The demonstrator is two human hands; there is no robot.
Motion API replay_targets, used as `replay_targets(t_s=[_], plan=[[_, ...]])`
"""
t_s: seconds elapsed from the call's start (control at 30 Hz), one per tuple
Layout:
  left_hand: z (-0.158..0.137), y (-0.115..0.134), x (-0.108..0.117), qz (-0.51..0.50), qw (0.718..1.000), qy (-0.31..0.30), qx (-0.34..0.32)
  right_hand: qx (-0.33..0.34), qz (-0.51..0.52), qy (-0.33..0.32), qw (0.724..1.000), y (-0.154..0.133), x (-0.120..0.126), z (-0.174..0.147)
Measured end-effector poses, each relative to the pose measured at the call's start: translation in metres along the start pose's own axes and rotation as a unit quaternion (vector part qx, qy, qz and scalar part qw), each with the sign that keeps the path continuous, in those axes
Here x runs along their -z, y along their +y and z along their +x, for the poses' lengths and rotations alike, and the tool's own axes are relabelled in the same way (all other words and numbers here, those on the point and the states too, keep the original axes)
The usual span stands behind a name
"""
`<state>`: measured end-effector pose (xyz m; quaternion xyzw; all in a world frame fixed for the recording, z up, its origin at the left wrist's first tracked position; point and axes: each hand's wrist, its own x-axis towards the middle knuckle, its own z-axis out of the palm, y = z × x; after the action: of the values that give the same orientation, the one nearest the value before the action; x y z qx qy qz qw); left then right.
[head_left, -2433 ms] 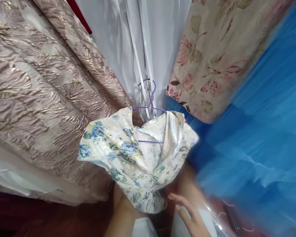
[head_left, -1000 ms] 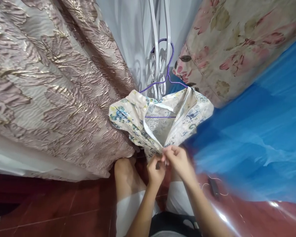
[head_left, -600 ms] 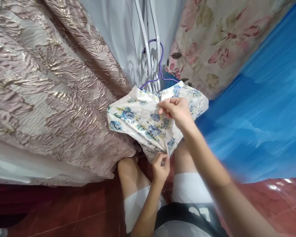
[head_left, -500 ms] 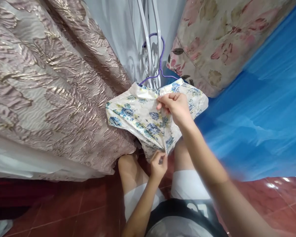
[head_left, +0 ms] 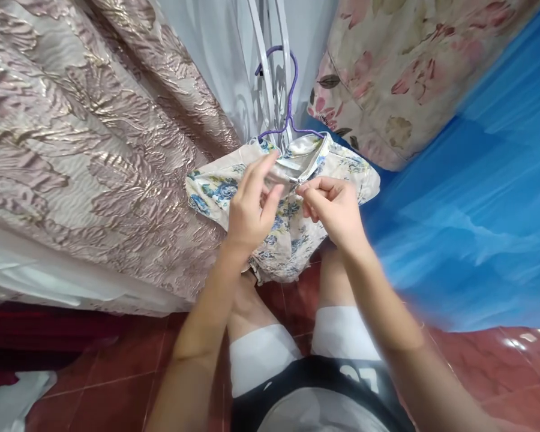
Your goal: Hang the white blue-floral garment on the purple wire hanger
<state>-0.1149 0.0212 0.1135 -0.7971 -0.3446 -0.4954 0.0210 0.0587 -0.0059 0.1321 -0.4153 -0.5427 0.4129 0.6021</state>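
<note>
The floral blouse hangs before me on a purple hanger. My right hand pinches its front neckline; my left hand is spread alongside. I seem to be working the closure, which calls for a steadying left pinch.

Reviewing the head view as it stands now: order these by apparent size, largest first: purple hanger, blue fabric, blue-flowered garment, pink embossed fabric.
1. Pink embossed fabric
2. Blue fabric
3. Blue-flowered garment, partly hidden
4. Purple hanger

Garment — smooth cloth, faint sheen
</note>
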Motion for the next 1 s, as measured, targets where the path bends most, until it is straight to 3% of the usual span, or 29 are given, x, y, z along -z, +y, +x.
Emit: replay_targets(t_s=[0.1,0.17,0.3,0.43,0.57,0.8,1.0], plan=[[0.043,0.004,0.003,0.033,0.993,-0.089,-0.073,0.007,-0.002,0.001,1.000,0.003,0.002,0.008],[0.053,0.008,0.000,0.053,0.991,-0.085,-0.088,0.012,0.007,0.003,1.000,0.007,0.000,0.016],[0.060,0.004,0.005,0.069,0.995,0.012,-0.066,0.012,0.014,0.022,1.000,0.027,-0.009,0.018],[0.070,-0.014,0.035,0.070,0.989,0.128,-0.027,-0.027,0.004,0.051,0.998,0.053,-0.012,0.000],[0.066,-0.016,0.046,0.023,0.994,0.098,-0.039,-0.003,0.058,0.017,0.998,0.061,-0.020,-0.010],[0.040,0.001,0.023,0.009,0.999,0.041,-0.010,0.090,0.043,-0.020,0.995,0.044,-0.043,0.020],[0.047,0.005,0.019,-0.023,0.997,0.073,-0.016,0.135,0.018,-0.021,0.990,0.045,-0.043,0.024]])
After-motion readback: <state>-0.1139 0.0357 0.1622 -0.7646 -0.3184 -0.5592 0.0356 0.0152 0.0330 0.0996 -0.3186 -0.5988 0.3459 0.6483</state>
